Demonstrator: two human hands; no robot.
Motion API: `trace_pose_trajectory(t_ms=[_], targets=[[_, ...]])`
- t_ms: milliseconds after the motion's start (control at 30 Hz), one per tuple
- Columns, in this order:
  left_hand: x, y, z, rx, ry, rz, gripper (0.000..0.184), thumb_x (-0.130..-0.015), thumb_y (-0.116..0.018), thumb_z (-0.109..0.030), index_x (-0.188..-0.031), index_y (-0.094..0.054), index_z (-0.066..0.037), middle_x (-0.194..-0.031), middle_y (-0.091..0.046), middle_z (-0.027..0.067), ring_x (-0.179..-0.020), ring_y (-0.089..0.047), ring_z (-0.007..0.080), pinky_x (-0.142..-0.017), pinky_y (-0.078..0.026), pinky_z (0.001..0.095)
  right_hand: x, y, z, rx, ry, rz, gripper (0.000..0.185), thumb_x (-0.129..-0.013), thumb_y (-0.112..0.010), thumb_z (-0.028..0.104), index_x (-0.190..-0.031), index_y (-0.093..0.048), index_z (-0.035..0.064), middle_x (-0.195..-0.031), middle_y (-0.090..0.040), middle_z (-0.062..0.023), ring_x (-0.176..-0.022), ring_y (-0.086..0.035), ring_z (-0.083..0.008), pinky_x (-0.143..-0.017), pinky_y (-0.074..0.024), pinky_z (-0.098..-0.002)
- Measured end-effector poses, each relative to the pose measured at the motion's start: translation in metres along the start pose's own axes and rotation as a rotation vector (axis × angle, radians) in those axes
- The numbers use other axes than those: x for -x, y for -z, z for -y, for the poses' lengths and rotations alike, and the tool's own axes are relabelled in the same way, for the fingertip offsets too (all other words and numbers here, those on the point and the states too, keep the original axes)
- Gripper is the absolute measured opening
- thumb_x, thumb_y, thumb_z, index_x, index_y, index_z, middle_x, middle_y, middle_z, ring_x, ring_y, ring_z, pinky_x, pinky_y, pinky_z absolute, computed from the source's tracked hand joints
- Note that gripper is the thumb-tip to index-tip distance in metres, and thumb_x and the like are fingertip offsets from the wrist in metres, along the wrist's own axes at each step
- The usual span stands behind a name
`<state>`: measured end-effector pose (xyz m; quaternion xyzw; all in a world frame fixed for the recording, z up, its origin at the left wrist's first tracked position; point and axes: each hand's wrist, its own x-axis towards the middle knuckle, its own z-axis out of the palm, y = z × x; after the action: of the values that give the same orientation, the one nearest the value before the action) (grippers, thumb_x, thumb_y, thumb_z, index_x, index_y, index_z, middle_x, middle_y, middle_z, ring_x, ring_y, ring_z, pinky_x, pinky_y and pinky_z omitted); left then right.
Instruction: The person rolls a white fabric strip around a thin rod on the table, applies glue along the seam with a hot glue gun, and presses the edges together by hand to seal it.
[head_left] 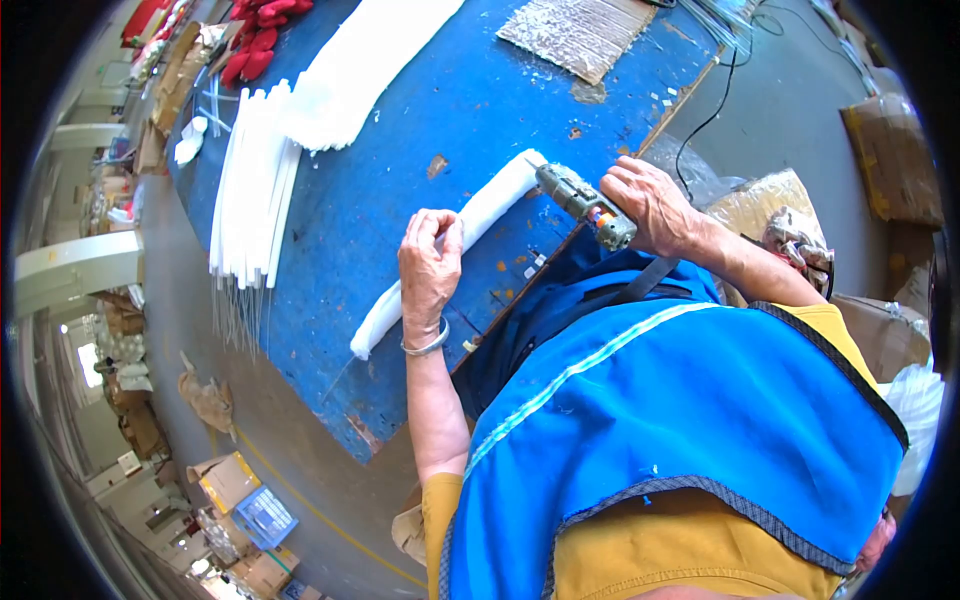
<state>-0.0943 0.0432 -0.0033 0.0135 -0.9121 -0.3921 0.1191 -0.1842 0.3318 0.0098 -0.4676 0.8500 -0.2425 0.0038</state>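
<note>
A long roll of white fluffy padding lies diagonally on the blue table, with a thin wire sticking out of its lower left end. My left hand is closed on the roll near its middle, fingers bent and pressed together. In my right hand is a greenish glue gun, gripped by its handle, which the hand mostly hides. Its nozzle meets the upper right end of the roll; whether it touches, I cannot tell. A black cord runs upward from near the right hand.
On the blue table lie a bundle of white rods with wires, a white padding sheet, and a worn cardboard piece. Red items sit at the far left. Boxes stand right, beyond the table edge.
</note>
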Motion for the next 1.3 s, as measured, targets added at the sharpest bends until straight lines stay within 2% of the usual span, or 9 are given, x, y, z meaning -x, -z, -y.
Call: trace_pose_trajectory(t_ms=[600,700,733,767,967,1033,1100,1233,1300], targets=[[0.004,-0.002,0.001,-0.068,-0.150,-0.069,0.004,-0.081,-0.060,-0.002,-0.083,-0.057,-0.002,-0.079,-0.058,0.0123,-0.077,-0.057,0.0306,-0.070,-0.046,0.0388,0.008,0.005,-0.011,0.054,-0.058,-0.042,0.023,-0.074,-0.068,0.020,-0.079,-0.050,0.0052,-0.076,-0.053,-0.0121,-0.076,-0.052,-0.0298,-0.071,-0.0437,-0.0399],[0.005,-0.003,-0.002,-0.119,-0.214,-0.095,0.005,-0.081,-0.061,-0.003,-0.083,-0.057,-0.003,-0.079,-0.057,0.0116,-0.077,-0.057,0.0300,-0.069,-0.046,0.0386,0.001,0.018,-0.028,-0.172,-0.095,-0.255,0.022,-0.081,-0.070,0.021,-0.083,-0.057,0.0047,-0.079,-0.060,-0.0114,-0.075,-0.059,-0.0273,-0.066,-0.0479,-0.0367],[0.005,-0.003,-0.003,-0.137,-0.232,-0.100,0.006,-0.081,-0.062,-0.003,-0.083,-0.057,-0.003,-0.079,-0.057,0.0115,-0.077,-0.056,0.0298,-0.069,-0.046,0.0386,-0.003,0.022,-0.033,-0.634,-0.327,-0.184,0.014,-0.085,-0.068,0.016,-0.086,-0.061,0.0035,-0.079,-0.063,-0.0045,-0.066,-0.057,-0.0170,-0.063,-0.0466,-0.0325],[0.005,-0.003,-0.002,-0.153,-0.261,-0.113,0.006,-0.080,-0.062,-0.003,-0.083,-0.057,-0.003,-0.080,-0.057,0.0113,-0.077,-0.056,0.0297,-0.069,-0.046,0.0385,-0.011,0.016,-0.054,-0.712,-0.326,-0.289,0.021,-0.087,-0.067,0.024,-0.094,-0.063,0.0043,-0.081,-0.065,-0.0021,-0.065,-0.056,-0.0081,-0.058,-0.0468,-0.0254],[0.010,-0.008,0.004,-0.250,-0.352,-0.170,0.010,-0.079,-0.067,-0.005,-0.084,-0.059,-0.004,-0.084,-0.059,0.0105,-0.079,-0.057,0.0288,-0.071,-0.047,0.0384,-0.060,0.049,-0.113,-1.159,-0.827,-0.130,0.056,-0.090,-0.049,0.058,-0.096,-0.060,0.0039,-0.071,-0.061,-0.0051,-0.058,-0.057,-0.0080,-0.048,-0.0456,-0.0210],[0.012,-0.008,0.005,-0.292,-0.357,-0.169,0.011,-0.078,-0.068,-0.006,-0.085,-0.060,-0.004,-0.086,-0.060,0.0103,-0.080,-0.058,0.0283,-0.072,-0.047,0.0382,-0.065,0.052,-0.124,-1.044,-0.894,-0.144,0.058,-0.091,-0.050,0.056,-0.100,-0.060,-0.0009,-0.074,-0.063,-0.0100,-0.062,-0.063,-0.0164,-0.050,-0.0490,-0.0263],[0.014,-0.009,0.005,-0.313,-0.367,-0.179,0.011,-0.077,-0.069,-0.006,-0.085,-0.061,-0.005,-0.088,-0.060,0.0100,-0.080,-0.058,0.0281,-0.072,-0.047,0.0383,-0.061,0.054,-0.126,0.128,-0.598,-0.070,0.062,-0.089,-0.052,0.057,-0.099,-0.062,-0.0036,-0.077,-0.065,-0.0154,-0.063,-0.066,-0.0246,-0.053,-0.0520,-0.0327],[0.016,-0.010,0.008,-0.346,-0.398,-0.202,0.012,-0.077,-0.070,-0.005,-0.086,-0.062,-0.005,-0.088,-0.060,0.0097,-0.081,-0.058,0.0282,-0.073,-0.047,0.0386,-0.057,0.054,-0.089,0.513,-0.793,-0.154,0.036,-0.088,-0.057,0.039,-0.094,-0.068,0.0047,-0.082,-0.064,-0.0179,-0.079,-0.066,-0.0336,-0.064,-0.0509,-0.0472],[0.015,-0.010,0.006,-0.340,-0.399,-0.207,0.012,-0.077,-0.070,-0.005,-0.086,-0.062,-0.005,-0.088,-0.060,0.0098,-0.080,-0.058,0.0285,-0.073,-0.047,0.0387,-0.050,0.039,-0.066,0.454,-0.318,-0.381,0.024,-0.086,-0.061,0.030,-0.096,-0.069,0.0098,-0.091,-0.063,-0.0136,-0.088,-0.064,-0.0318,-0.074,-0.0504,-0.0430]])
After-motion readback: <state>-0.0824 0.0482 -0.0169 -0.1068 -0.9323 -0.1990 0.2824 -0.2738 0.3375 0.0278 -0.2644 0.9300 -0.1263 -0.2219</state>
